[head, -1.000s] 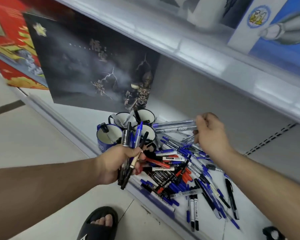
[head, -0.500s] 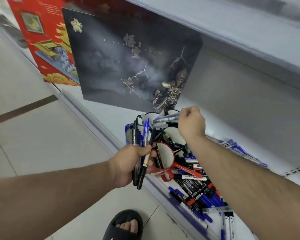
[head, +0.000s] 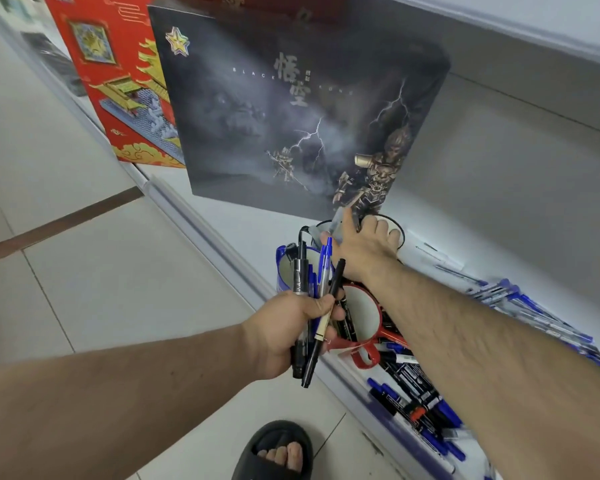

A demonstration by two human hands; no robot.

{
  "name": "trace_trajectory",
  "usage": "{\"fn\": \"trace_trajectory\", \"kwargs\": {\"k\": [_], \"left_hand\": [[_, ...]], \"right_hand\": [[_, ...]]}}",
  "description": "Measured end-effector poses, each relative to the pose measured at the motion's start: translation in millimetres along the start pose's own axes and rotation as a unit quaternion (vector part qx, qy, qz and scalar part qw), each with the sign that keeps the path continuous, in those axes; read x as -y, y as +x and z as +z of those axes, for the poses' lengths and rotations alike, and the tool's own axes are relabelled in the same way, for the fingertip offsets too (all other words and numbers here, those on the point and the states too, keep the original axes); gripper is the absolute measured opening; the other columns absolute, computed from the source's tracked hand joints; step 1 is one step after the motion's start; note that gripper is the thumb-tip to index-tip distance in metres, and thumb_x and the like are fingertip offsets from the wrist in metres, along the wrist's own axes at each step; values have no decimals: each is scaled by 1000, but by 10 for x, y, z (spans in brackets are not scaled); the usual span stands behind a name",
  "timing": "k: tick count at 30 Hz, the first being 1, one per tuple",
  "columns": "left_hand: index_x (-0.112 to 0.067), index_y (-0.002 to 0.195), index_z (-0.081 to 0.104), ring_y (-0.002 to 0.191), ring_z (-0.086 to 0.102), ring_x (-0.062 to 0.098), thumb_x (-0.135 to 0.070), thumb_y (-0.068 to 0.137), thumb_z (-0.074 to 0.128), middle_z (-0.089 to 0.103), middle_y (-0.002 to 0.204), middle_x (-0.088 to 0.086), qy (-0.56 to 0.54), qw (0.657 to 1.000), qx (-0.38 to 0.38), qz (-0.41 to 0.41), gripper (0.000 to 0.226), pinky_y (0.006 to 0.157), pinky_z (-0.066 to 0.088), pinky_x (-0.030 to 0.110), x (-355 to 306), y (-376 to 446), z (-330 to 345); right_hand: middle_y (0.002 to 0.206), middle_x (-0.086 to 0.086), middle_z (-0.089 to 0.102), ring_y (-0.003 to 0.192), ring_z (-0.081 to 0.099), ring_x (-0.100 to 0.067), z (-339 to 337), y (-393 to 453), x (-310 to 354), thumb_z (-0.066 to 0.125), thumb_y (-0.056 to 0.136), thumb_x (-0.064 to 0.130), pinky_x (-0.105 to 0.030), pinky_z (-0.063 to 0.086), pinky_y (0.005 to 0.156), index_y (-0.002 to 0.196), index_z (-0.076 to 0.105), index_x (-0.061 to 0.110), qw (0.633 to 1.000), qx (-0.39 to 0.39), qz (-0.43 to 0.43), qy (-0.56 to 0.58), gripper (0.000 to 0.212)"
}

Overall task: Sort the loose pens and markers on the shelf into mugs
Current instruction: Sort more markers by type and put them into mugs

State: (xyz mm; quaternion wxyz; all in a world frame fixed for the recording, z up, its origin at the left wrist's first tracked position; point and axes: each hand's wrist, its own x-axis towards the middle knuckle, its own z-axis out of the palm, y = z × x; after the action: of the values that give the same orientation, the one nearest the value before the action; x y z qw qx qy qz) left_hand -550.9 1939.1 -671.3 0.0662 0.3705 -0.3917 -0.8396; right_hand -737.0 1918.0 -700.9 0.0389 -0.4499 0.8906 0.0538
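Here, low centre, my left hand (head: pixel 284 334) clamps a bundle of about five pens (head: pixel 312 306): light, stiff, slippery, best gripped mid-barrel. Beyond stand a red mug (head: pixel 364 317), a blue mug (head: pixel 291 268) and two white mugs (head: pixel 395 230), where my right hand (head: pixel 364 247) pinches clear pens (head: pixel 338 220). Loose pens (head: pixel 416 393) crowd the shelf (head: pixel 250 230) lower right.

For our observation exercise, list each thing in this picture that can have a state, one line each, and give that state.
Left hand: grips a bundle of pens.
Bundle of pens: held roughly upright, off the shelf.
Right hand: over the rear mugs, holding clear-barrelled pens.
Clear-barrelled pens: tips angled toward a rear mug.
Red mug: upright, a few markers inside.
Blue mug: upright, behind the bundle.
Loose pens: piled unsorted on the shelf.
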Motion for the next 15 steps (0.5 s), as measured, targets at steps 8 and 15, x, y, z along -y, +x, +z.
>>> {"fn": "trace_trajectory", "kwargs": {"k": [8,15], "left_hand": [[-13,100,67,55,55,14,-14,98,51,66,74,1,23,996,81,-20,17,51,46,25,-15,-83,345],[-8,90,65,55,56,14,-14,96,53,66,67,2,120,975,179,-53,15,53,46,26,149,-288,888]], "right_hand": [[90,-10,69,78,62,-22,-885,-548,-494,31,102,52,-41,48,78,88,65,15,898,3,41,439,52],[80,-1,66,69,56,-15,-1233,-1604,-1089,45,97,56,-32,46,69,94,69,15,955,99,-49,276,47]]}}
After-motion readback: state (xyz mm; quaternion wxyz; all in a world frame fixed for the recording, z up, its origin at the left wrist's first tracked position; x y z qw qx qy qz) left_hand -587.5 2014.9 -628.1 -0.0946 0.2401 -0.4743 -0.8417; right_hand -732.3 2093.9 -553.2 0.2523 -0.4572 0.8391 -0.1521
